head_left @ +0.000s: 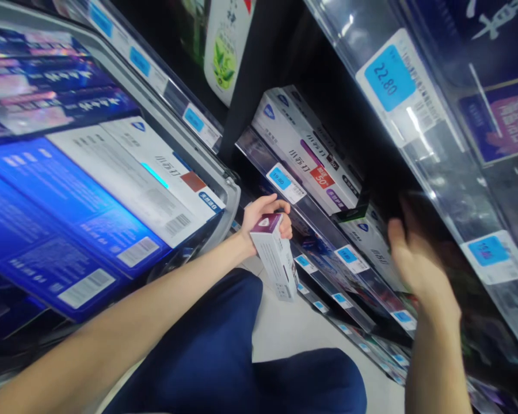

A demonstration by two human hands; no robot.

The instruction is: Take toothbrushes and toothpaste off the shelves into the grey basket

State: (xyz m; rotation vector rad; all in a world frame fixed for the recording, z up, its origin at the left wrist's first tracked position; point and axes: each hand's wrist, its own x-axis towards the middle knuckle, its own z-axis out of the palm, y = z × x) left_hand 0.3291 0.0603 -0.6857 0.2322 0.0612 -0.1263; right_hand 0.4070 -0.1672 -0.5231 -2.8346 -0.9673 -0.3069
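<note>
My left hand (265, 221) is closed around a toothpaste box (276, 256), white with a purple end, held tilted above the floor between the shelves and the container on the left. On the right, my right hand (410, 253) reaches into the dark gap of a shelf. Its thumb stands apart from the stretched fingers, whose blurred tips fade into shadow, and no item shows in it. Close to its left lies a row of white and green toothpaste boxes (373, 241). Farther up the same shelf sit white toothpaste boxes (302, 149) with a red 50% mark.
A grey-rimmed container (231, 201) at left holds blue boxes (69, 201) and white boxes (155, 172). Shelf edges carry price tags (285, 181); one upper tag (388, 80) reads 22.80. A white bottle (227, 46) stands behind. My bent knees (224, 333) are below, over pale floor (280, 328).
</note>
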